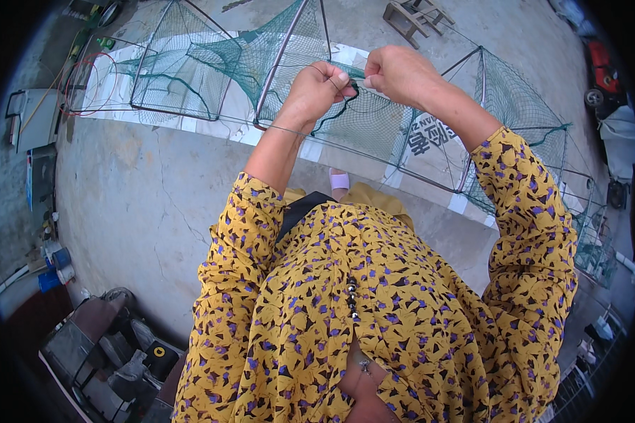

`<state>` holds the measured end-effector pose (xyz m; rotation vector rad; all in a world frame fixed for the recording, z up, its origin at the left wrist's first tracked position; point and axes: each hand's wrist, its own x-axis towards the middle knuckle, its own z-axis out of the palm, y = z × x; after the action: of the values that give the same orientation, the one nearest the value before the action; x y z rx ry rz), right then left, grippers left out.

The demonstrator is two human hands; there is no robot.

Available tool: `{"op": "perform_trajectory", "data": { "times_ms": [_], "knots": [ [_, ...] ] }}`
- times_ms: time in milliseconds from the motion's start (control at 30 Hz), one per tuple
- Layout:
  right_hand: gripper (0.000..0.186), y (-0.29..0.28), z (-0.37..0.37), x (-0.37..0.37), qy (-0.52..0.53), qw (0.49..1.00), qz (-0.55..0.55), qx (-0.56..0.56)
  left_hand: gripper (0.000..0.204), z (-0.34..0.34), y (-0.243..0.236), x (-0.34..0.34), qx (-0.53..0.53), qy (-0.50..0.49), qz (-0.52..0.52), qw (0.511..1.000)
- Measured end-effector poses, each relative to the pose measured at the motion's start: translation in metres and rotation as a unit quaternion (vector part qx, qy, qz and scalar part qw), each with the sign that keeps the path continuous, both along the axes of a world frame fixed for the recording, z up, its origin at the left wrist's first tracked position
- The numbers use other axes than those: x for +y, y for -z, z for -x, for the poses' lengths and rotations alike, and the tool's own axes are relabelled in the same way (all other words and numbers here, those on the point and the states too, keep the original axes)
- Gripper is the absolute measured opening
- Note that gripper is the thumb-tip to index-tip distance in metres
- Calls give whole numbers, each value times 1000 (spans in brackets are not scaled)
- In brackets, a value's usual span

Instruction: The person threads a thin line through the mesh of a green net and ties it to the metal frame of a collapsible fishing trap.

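Observation:
A long green mesh net trap (374,130) on dark square frames stretches across the view in front of me. Both hands meet over its middle section. My left hand (314,92) pinches a dark green cord or netting edge (347,101) between thumb and fingers. Close on its right, my right hand (402,74) is closed with thumb and fingertips together at the same netting. What exactly lies between the right fingertips is too small to tell. One dark metal frame (279,63) of the trap stands just left of my left hand.
White printed sheeting (430,144) lies under the trap on the concrete floor (141,190). A wooden stool (416,17) stands beyond it. A red ring (92,83) is at the trap's left end, a red wheeled machine (603,74) at the right. A cluttered cart (113,352) sits lower left.

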<state>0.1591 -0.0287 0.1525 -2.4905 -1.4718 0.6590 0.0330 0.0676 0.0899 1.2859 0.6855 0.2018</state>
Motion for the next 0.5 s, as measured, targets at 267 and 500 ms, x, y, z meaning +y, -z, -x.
{"op": "perform_trajectory", "data": {
  "times_ms": [267,500],
  "knots": [
    [13,-1,1,1,-14,992,-129,-3,13,-1,0,0,16,11,-13,1000],
    [19,2,0,3,-43,995,-88,0,16,-1,-2,-2,14,-2,16,1000]
  ]
}}
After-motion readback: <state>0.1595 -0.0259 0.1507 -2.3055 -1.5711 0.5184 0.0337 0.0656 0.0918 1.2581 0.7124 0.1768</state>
